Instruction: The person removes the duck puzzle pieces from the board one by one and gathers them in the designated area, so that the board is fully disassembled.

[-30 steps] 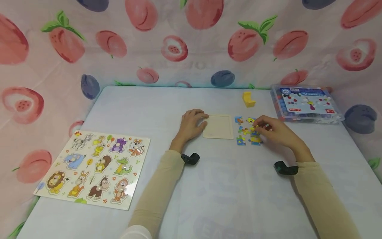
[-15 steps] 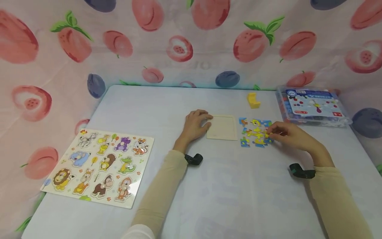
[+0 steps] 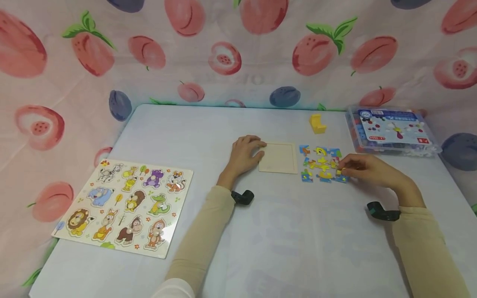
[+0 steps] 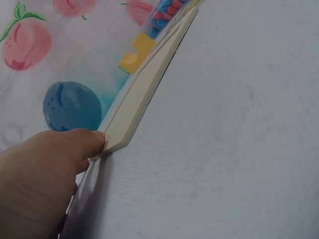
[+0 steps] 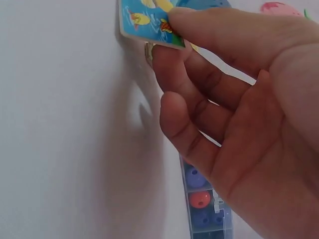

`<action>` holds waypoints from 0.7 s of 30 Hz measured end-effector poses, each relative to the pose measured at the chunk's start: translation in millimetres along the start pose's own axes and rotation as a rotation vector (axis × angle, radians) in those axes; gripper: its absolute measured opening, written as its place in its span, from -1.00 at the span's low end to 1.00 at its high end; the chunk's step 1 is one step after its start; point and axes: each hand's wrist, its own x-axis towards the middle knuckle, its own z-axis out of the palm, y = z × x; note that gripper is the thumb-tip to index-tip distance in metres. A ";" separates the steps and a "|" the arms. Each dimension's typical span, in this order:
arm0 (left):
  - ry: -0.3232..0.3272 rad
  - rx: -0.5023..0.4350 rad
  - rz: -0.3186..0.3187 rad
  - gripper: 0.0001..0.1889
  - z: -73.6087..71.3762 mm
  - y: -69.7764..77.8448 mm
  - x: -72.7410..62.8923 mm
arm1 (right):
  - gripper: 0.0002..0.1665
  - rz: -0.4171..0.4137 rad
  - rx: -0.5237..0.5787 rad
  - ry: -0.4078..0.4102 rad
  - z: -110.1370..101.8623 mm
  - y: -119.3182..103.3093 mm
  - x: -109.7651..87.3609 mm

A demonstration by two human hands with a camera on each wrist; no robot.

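Against the left edge of a pale wooden puzzle tray point(image 3: 278, 158) rests my left hand point(image 3: 244, 156); in the left wrist view a fingertip touches the tray's corner. My right hand point(image 3: 369, 170) is just right of a spread of colourful jigsaw pieces point(image 3: 322, 164), laid in rough rows beside the tray. Between thumb and finger it pinches a blue jigsaw piece point(image 5: 147, 22) with small yellow figures, seen close in the right wrist view. The piece's far part is cut off by that view's edge.
An animal knob puzzle board point(image 3: 126, 207) lies at the left. Behind the jigsaw pieces stands a small yellow chair-shaped block point(image 3: 317, 124). A clear plastic box point(image 3: 393, 131) of coloured beads sits at the back right, near the patterned cloth wall point(image 3: 238, 49).
My right hand has shifted rightward and off the pieces, uncovering more of the right-hand ones. My left hand stays at the tray. The head view has shifted slightly.
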 end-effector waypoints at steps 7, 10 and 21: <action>0.003 0.007 0.001 -0.71 0.3 -1.4 -0.6 | -0.77 -0.034 -0.058 0.031 4.0 -0.4 2.5; 0.003 0.004 0.003 -0.71 0.2 -1.6 -0.6 | -0.77 -0.031 -0.091 0.050 6.2 -0.1 4.3; -0.040 -0.031 -0.007 -0.70 -6.6 -2.4 -2.8 | -0.81 -0.040 -0.126 0.074 10.9 -0.9 9.9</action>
